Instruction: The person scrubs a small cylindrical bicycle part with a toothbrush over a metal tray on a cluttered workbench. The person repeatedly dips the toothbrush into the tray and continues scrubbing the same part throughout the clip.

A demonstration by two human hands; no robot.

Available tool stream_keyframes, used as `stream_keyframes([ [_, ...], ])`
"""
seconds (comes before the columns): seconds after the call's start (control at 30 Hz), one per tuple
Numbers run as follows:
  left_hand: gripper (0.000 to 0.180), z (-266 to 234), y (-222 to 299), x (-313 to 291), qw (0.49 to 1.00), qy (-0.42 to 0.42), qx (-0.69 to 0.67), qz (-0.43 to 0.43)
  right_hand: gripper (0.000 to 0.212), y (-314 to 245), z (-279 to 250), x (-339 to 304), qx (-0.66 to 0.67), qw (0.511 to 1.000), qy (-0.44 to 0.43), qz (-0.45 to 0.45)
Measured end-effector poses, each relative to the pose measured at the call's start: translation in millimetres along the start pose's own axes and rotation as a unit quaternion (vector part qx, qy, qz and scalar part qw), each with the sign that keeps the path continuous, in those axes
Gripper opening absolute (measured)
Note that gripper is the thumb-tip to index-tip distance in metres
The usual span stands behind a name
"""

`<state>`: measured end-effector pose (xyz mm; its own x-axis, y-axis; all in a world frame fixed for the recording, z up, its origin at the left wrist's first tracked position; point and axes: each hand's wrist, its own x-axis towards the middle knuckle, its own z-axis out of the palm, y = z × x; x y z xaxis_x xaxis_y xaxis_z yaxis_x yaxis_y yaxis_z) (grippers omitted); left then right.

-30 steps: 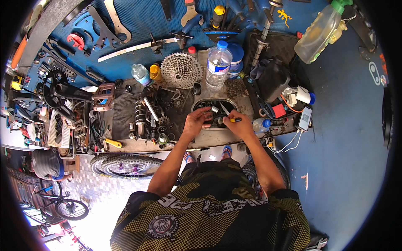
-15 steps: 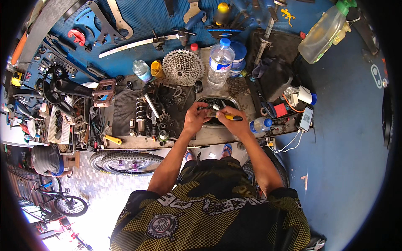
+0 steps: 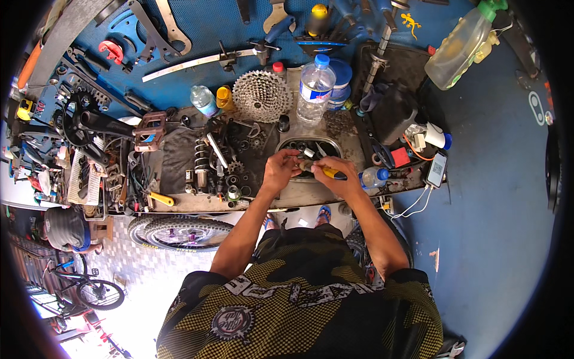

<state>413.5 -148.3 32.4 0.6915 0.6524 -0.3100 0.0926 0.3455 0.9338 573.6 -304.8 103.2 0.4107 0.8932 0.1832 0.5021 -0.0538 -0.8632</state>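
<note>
Over a metal tray (image 3: 336, 144) at the bench's front edge, both hands are close together with their fingertips almost meeting. A tool with a yellow and black handle (image 3: 335, 173) is in my right hand (image 3: 339, 184), its butt pointing right; its working end is hidden. My left hand (image 3: 278, 170) pinches a small part (image 3: 306, 164) that the tool's end meets; its kind is too small to make out. Behind the fingers, a pale cylindrical piece (image 3: 308, 152) and other small metal parts lie in the tray.
A water bottle (image 3: 315, 93) stands behind the tray, beside a bicycle cassette (image 3: 261, 96). A shock absorber (image 3: 201, 163) and loose parts lie to the left. At right are a small bottle (image 3: 374, 177) and a cabled phone (image 3: 437, 169). Tools hang on the blue wall panel (image 3: 209, 36).
The yellow handle has tilted, its butt now lower, as my right hand has shifted slightly. My left fingers have moved a little over the tray. The bench items stay in place.
</note>
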Motion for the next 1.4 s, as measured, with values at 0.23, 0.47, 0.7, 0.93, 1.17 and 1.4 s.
stream_keyframes([
  [0.23,0.029,-8.7,-6.3,5.3,1.000,-0.028,-0.001,0.001,0.019,4.6,-0.4,-4.8,0.012,0.999,0.020,-0.028],
  [0.47,0.034,-6.0,7.4,1.7,0.993,-0.038,-0.088,-0.074,0.022,47.2,-3.6,-8.5,-0.179,0.983,-0.026,0.025],
  [0.7,0.051,-12.1,-8.2,7.0,0.997,-0.078,-0.003,0.008,0.023,27.4,0.3,5.8,0.012,0.984,0.061,0.169],
  [0.93,0.036,-5.5,2.3,6.2,0.988,-0.031,0.153,0.003,0.021,16.7,23.7,14.4,0.120,0.984,0.083,0.104],
  [1.17,0.033,-8.4,5.6,5.0,0.975,-0.032,0.216,0.028,0.024,-6.9,21.5,13.8,0.098,0.990,0.062,0.081],
  [1.4,0.032,-1.9,2.5,-3.8,0.974,0.034,0.207,0.085,0.026,-8.2,13.4,12.4,0.030,0.989,0.100,0.107],
])
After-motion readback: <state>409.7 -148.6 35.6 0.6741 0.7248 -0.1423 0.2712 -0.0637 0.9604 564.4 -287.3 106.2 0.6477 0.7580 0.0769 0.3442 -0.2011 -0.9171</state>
